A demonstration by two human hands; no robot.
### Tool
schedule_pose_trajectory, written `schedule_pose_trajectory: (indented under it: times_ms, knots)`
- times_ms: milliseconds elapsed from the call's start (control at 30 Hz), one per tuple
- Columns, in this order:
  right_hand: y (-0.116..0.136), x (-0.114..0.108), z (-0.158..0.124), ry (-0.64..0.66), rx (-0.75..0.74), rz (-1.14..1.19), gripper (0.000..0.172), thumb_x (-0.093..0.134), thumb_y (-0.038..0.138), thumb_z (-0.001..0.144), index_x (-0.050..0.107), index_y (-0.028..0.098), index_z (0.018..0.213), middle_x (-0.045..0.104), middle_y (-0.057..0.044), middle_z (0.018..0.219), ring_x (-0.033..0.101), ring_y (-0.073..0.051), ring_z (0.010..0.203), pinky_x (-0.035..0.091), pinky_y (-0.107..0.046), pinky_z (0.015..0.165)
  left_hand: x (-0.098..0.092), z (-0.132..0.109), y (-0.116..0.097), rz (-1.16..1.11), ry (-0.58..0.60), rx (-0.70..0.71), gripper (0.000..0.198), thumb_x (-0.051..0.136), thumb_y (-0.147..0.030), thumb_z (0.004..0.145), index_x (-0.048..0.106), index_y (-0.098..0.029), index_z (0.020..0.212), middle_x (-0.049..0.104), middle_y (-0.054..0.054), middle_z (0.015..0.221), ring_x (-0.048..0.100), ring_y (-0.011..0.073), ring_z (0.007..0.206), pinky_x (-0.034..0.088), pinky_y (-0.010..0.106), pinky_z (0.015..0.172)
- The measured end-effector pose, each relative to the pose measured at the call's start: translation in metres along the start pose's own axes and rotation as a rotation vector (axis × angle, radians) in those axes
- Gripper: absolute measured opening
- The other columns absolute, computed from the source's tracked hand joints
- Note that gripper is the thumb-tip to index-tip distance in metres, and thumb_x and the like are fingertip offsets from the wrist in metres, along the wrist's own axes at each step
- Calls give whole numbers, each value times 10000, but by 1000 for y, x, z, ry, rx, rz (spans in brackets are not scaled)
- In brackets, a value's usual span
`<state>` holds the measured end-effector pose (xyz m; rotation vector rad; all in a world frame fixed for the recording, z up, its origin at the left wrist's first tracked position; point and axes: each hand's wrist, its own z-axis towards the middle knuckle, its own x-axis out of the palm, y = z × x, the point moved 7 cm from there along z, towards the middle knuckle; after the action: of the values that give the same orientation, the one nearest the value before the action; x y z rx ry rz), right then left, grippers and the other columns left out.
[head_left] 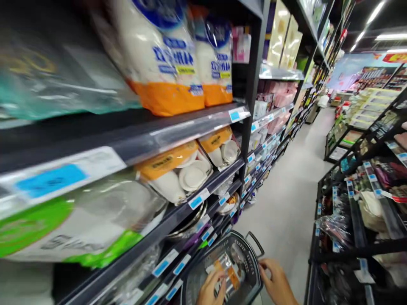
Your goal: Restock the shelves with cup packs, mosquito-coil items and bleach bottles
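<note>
A dark grey plastic shopping basket (259,275) with perforated walls hangs low at the bottom of the head view. Its loop handle (256,242) sticks up at the far end. Inside lies a clear pack with orange labels (233,277); its contents are hard to make out. My left hand (210,290) reaches over the basket, fingers curled at the pack's near left edge, apparently gripping it. At the basket's right rim, my right hand (276,281) has its fingers closed round the edge by the handle's base.
Shelves on the left hold large white-and-orange bags (178,97), packs of white tableware (190,173) and a green-and-white bag (79,228). A narrow aisle floor (286,169) runs ahead. Dark racks (343,250) with packaged goods stand close on the right.
</note>
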<state>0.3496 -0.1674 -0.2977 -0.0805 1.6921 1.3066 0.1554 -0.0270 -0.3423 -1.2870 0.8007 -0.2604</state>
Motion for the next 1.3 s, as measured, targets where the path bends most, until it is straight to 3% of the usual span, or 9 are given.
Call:
schedule_pose_trajectory:
  times_ms: [133,267,400,633,767,867,967,1067,1300]
  knots:
    - [-98,37,-72,204,398,95,355,483,476,927,725,222,874,752,-80,878,712,-253,854,551,-360,812,52,-32,69,-24,133,-386,305,546,-466,867,718,-223,799,740,84,844,717,254,812,584,385,788]
    - [-157,74,-133,420,630,115,351,467,466,875,704,208,841,735,-73,843,681,-255,814,512,-372,805,91,-72,140,18,259,-674,269,537,-419,809,698,-204,798,745,70,811,717,250,838,569,385,839]
    - [-206,115,-177,435,787,196,328,476,447,869,672,197,788,701,-54,776,648,-231,768,488,-341,756,125,-112,234,116,394,-879,188,557,-316,862,666,-183,785,724,56,804,703,227,863,556,373,863]
    - [-270,214,-227,217,1028,316,455,515,576,897,690,163,823,684,-49,771,644,-218,751,502,-321,713,210,-140,408,277,607,-958,229,654,-359,956,669,-130,947,702,41,950,681,179,908,568,396,872]
    - [-288,269,-253,96,1111,407,511,575,640,893,732,155,864,707,-68,787,672,-219,760,533,-304,711,270,-141,500,379,665,-894,259,652,-358,955,671,-134,1083,701,75,1102,675,215,1029,552,448,945]
    - [-293,293,-273,107,1137,437,444,596,590,920,746,174,891,728,-74,839,695,-213,802,549,-278,733,314,-141,556,438,725,-809,354,666,-259,924,617,-132,1251,647,134,1288,601,265,1227,469,483,1070]
    - [-293,299,-284,163,1121,440,327,590,481,963,751,200,919,730,-63,872,704,-194,840,555,-244,764,353,-145,595,465,799,-737,572,667,-157,870,488,-131,1412,535,180,1451,461,274,1392,373,418,1160]
    - [-293,295,-285,174,1091,418,254,583,400,981,754,213,958,727,-60,885,711,-184,849,563,-226,775,378,-155,619,501,860,-720,668,706,-195,841,424,-144,1444,487,182,1485,407,293,1421,348,409,1169]
    - [-292,297,-272,171,1002,400,192,578,326,983,735,224,945,712,-38,821,710,-164,776,570,-202,736,386,-162,641,658,850,-807,631,812,-329,764,499,-178,1291,417,211,1474,370,422,1390,377,568,1087]
